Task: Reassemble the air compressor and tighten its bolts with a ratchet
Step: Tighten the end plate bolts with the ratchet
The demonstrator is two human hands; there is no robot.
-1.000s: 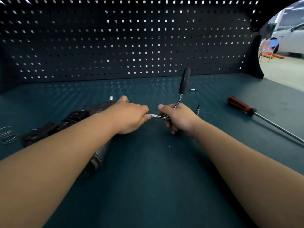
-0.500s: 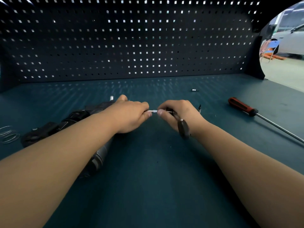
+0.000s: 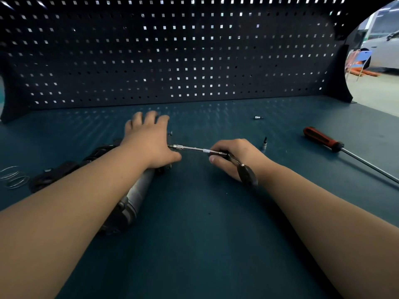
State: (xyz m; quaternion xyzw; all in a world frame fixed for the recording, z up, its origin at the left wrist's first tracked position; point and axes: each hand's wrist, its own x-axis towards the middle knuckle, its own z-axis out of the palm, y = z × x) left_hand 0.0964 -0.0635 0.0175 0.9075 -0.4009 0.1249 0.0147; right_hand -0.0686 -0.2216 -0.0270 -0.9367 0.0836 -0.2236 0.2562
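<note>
The air compressor (image 3: 138, 190), a grey metal cylinder with black parts at its far end, lies on the teal bench left of centre, mostly hidden under my left forearm. My left hand (image 3: 149, 139) lies flat on its far end with the fingers stretched out. My right hand (image 3: 233, 156) grips the ratchet (image 3: 244, 171) at its head. The black handle points back toward me. The ratchet's silver extension bar (image 3: 190, 148) runs left to the compressor's end, just under my left thumb.
A red-handled screwdriver (image 3: 321, 139) with a long shaft lies at the right. Two small bits, one (image 3: 264, 144) near my right hand and one (image 3: 257, 117) further back, sit on the bench. Wire rings (image 3: 14, 176) lie at the far left. A dark pegboard (image 3: 172, 57) closes the back.
My left hand let go of the extension bar, opened and moved onto the compressor's end. The ratchet handle swung from upright down toward me.
</note>
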